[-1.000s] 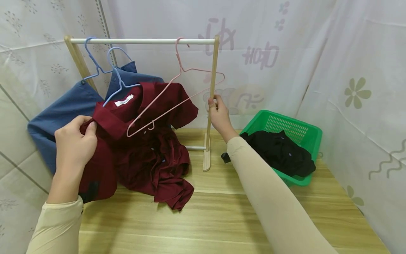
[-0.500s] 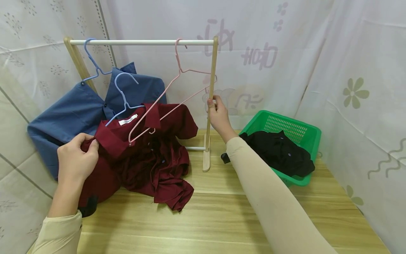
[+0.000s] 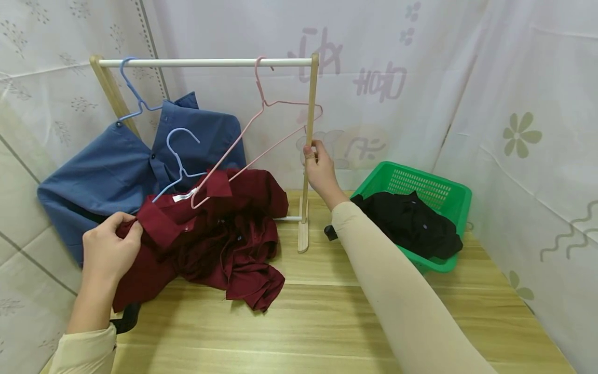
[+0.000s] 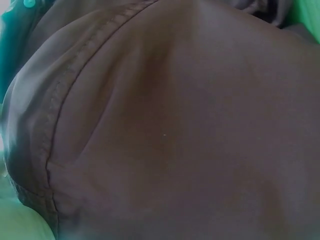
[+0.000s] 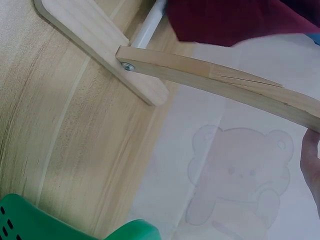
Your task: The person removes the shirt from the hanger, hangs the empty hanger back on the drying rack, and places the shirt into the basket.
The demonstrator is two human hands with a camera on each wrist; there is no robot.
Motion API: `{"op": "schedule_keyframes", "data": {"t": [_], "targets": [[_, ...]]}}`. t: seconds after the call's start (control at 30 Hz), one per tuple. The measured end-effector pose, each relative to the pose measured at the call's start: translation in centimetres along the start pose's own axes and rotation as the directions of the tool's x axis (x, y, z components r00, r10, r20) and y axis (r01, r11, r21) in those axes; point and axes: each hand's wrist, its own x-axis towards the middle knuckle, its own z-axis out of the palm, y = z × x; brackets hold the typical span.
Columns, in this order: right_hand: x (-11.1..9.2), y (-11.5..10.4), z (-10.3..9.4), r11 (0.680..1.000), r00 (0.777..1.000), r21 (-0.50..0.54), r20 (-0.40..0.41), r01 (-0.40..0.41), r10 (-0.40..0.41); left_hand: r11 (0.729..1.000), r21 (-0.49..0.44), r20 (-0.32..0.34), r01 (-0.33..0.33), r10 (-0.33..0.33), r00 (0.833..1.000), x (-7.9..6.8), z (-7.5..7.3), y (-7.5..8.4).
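My left hand (image 3: 109, 249) pinches the collar side of a dark red shirt (image 3: 252, 195), whose lower part lies crumpled on the table. A blue hanger (image 3: 179, 156) sits inside the shirt, its hook free below the rail. My right hand (image 3: 321, 169) grips the right wooden post of the clothes rack (image 3: 310, 111). On the rail, a bare pink hanger (image 3: 245, 130) slants in front of the red shirt. In the left wrist view, shirt cloth (image 4: 200, 125) fills nearly everything and the hand's grip is hidden. The right wrist view shows the post (image 5: 225, 82) and part of the hand.
A blue shirt (image 3: 107, 171) hangs at the rack's left on another blue hanger (image 3: 135, 93). To the right stands a green basket (image 3: 460, 208) holding a black garment (image 3: 406, 221). Patterned curtains surround the wooden table (image 3: 289, 332).
The left hand has lowered the red shirt and its blue hanger, so the hook has dropped from near the rail to well below it. The right hand stays on the post.
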Motion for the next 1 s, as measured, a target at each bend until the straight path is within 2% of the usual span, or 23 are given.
{"op": "schedule_keyframes", "data": {"t": [0.27, 0.4, 0.53, 0.8, 1.0], "targets": [[0.0, 0.1, 0.0, 1.000, 1.000, -0.005, -0.005, -0.004, 0.004, 0.998, 0.061, 0.113, -0.004, -0.003, 0.994, -0.4, 0.2, -1.0], [0.0, 0.1, -0.1, 1.000, 1.000, -0.003, -0.011, -0.011, 0.011, 0.995, 0.095, 0.203, -0.015, -0.004, 0.979, -0.5, 0.2, -1.2], [-0.1, -0.1, -0.1, 1.000, 1.000, -0.004, -0.011, -0.007, 0.007, 0.992, 0.127, 0.265, 0.000, -0.034, 0.964, -0.8, 0.3, -1.5], [-0.1, -0.2, -0.1, 1.000, 1.000, 0.008, -0.005, 0.001, -0.001, 0.988, 0.153, 0.299, 0.032, -0.077, 0.951, -0.9, 0.3, -2.4], [-0.1, 0.0, 0.0, 1.000, 1.000, 0.007, -0.004, -0.004, 0.004, 0.986, 0.165, 0.376, 0.034, -0.095, 0.922, -1.2, 0.0, -4.3]]}}
